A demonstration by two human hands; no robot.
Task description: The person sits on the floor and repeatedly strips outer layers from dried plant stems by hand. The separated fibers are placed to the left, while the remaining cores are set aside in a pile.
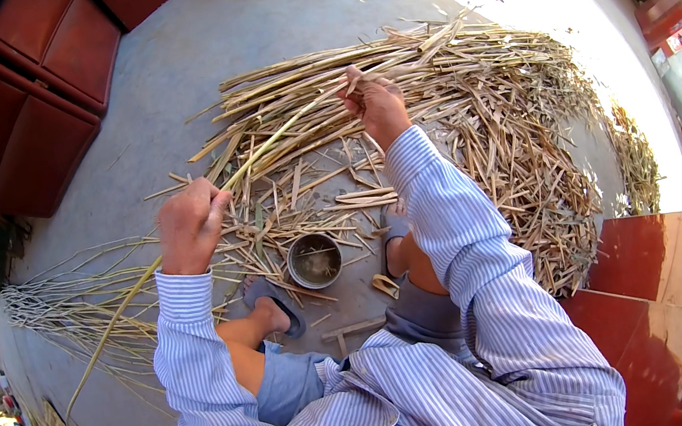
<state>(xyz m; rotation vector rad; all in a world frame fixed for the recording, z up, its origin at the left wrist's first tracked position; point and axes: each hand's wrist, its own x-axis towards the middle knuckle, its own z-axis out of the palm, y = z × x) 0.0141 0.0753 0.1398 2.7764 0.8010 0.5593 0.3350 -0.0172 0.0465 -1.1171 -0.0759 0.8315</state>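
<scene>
Over a floor (164,72) littered with dry strips (519,175) and a pot (295,265), left hand (193,223) and right hand (378,105) grip one stalk (274,142).

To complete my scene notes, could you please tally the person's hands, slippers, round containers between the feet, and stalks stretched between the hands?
Hands (left hand, right hand): 2
Slippers: 2
Round container: 1
Held stalk: 1
Total: 6

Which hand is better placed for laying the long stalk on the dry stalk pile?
Probably the right hand: it appears over the dry stalk pile, pinching the long stalk; the left hand grips it further left.
</scene>
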